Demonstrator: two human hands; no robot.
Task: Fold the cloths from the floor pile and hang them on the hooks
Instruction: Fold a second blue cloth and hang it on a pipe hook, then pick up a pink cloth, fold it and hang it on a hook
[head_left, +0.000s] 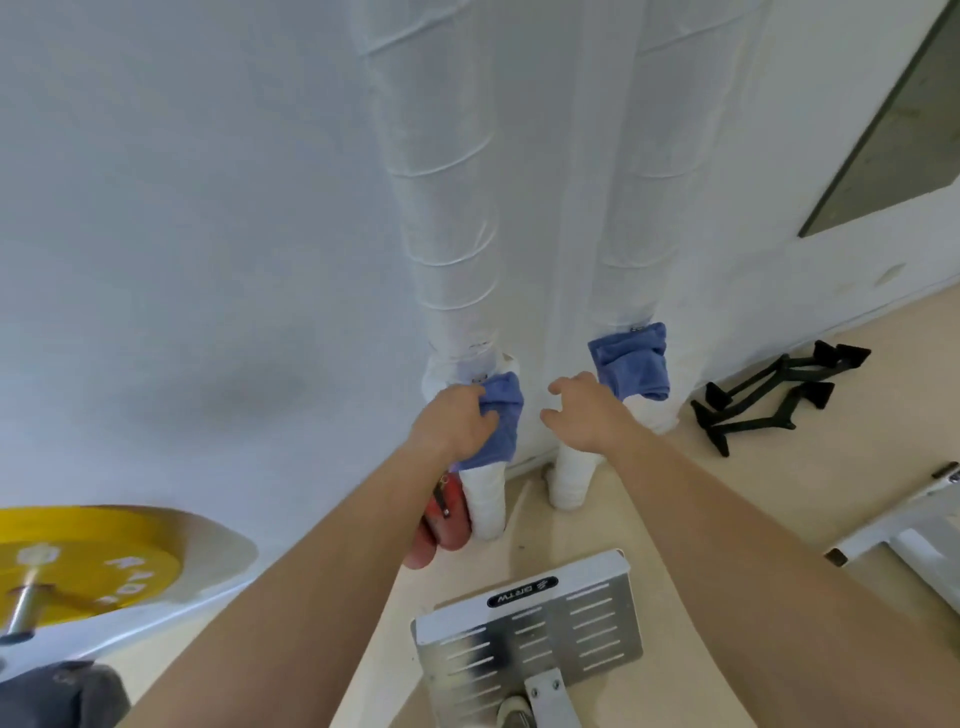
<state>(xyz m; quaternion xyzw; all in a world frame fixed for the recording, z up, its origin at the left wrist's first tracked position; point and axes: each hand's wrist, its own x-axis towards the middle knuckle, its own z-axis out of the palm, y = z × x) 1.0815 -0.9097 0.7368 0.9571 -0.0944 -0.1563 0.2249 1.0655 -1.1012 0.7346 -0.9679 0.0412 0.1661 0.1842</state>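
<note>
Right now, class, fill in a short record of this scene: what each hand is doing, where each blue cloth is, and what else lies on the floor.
left hand: gripping the left blue cloth against the left wrapped pipe
right hand: open, holding nothing, between the two pipes
right blue cloth: hanging on the right wrapped pipe
hooks: not clearly visible
floor: black handles, yellow weight plate, metal footplate
</note>
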